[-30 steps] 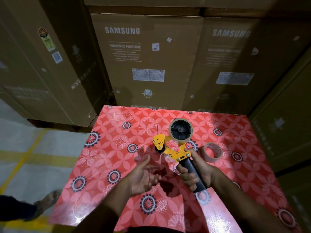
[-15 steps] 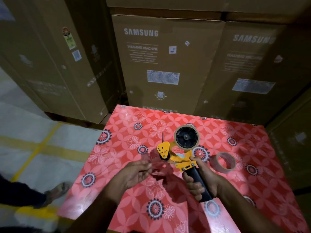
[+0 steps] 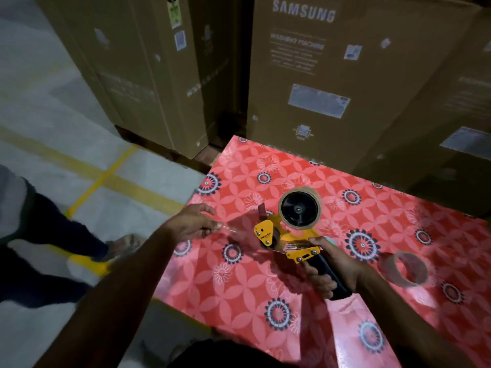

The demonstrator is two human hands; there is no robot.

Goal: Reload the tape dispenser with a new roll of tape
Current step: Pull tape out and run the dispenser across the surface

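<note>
- Tape dispenser, yellow metal frame [image 3: 289, 241]: we are gripping its black handle in our right hand [image 3: 330, 272].
- Clear tape strip [image 3: 239, 229]: we are pinching it with our left hand [image 3: 195, 221], keeping it taut and flat, we judge.

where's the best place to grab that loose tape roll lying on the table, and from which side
Grip the loose tape roll by its ring wall, one finger inside the open core and the thumb on the outer face. It lies roughly flat on the red patterned table with the hole facing up, so coming from above probably works best. The left hand looks freer; the right hand holds the tape dispenser by its handle.
</note>
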